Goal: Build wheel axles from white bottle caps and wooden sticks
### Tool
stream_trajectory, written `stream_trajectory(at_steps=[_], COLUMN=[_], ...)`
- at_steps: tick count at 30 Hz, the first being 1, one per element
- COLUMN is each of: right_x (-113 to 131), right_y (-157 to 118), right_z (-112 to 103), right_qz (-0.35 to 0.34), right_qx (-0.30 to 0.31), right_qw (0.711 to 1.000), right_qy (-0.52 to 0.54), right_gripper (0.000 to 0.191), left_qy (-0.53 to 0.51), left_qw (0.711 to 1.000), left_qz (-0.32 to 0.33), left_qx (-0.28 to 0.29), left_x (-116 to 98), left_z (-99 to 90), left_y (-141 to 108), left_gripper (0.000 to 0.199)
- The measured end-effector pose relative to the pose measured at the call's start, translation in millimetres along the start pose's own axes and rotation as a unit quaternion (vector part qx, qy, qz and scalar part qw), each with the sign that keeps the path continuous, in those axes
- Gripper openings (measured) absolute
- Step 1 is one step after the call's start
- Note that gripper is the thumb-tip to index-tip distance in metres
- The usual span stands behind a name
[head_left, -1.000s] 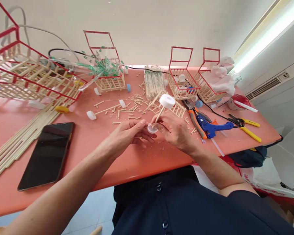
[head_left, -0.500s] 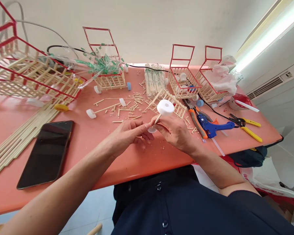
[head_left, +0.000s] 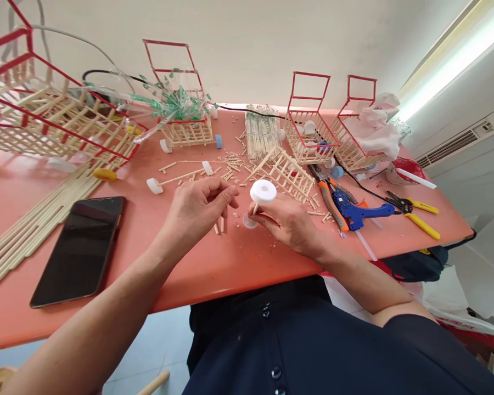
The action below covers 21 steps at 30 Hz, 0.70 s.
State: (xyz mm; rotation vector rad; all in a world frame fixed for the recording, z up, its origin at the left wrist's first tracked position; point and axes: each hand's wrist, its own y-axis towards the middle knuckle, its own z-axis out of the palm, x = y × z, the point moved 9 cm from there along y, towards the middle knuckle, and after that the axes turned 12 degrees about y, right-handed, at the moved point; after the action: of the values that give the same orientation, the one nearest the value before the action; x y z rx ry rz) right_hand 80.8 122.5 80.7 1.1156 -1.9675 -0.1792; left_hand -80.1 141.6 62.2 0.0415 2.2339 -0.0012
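Note:
My right hand (head_left: pixel 290 219) pinches a short wooden stick axle with white bottle caps (head_left: pixel 263 191) as wheels. One cap faces up above my fingers; the other is lower, close to the tabletop. To its left, my left hand (head_left: pixel 201 206) hovers over the table, fingers loosely bent and apart, with nothing visible in it. A second axle with two white caps (head_left: pixel 183 177) lies on the table beyond my left hand. Behind my right hand lies a small lattice of glued sticks (head_left: pixel 290 173).
Stick carts with red handles, such as one (head_left: pixel 313 137) holding caps, line the wall. A blue glue gun (head_left: pixel 362 214), orange-handled pliers (head_left: pixel 333 206) and yellow-handled pliers (head_left: pixel 424 216) lie right. A phone (head_left: pixel 80 249) and long sticks (head_left: pixel 37 230) lie left. Cut stick pieces litter the middle.
My left hand has let go of the axle and moved left, away from my right hand. My right hand, still holding the axle, has shifted slightly left and down.

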Motion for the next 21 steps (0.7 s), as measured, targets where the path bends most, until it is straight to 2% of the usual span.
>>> stream_trajectory(at_steps=[3, 6, 9, 14, 21], right_x=[-7.6, -16.0, -22.5, -27.8, -24.6], right_y=[-0.8, -1.7, -2.5, -2.7, -2.1], right_z=[6.2, 9.1, 12.0, 14.6, 15.7], right_qz=[0.019, 0.048, 0.072, 0.095, 0.065], right_qx=[0.015, 0.025, 0.037, 0.046, 0.044], right_qw=[0.999, 0.997, 0.994, 0.994, 0.996], right_qy=[-0.021, -0.057, -0.067, -0.039, -0.049], right_gripper=[0.017, 0.014, 0.007, 0.007, 0.01], left_qy=[0.024, 0.064, 0.11, 0.161, 0.163], left_qw=[0.999, 0.991, 0.98, 0.971, 0.969], left_qz=[0.032, 0.09, 0.125, 0.154, 0.171], left_qx=[0.035, 0.077, 0.111, 0.084, 0.067], left_x=[-4.3, -9.7, -8.9, -5.9, -2.3], left_z=[7.6, 18.8, 32.3, 44.5, 49.6], left_y=[-2.3, -6.3, -10.6, -13.4, -14.6], left_gripper=[0.023, 0.016, 0.02, 0.016, 0.018])
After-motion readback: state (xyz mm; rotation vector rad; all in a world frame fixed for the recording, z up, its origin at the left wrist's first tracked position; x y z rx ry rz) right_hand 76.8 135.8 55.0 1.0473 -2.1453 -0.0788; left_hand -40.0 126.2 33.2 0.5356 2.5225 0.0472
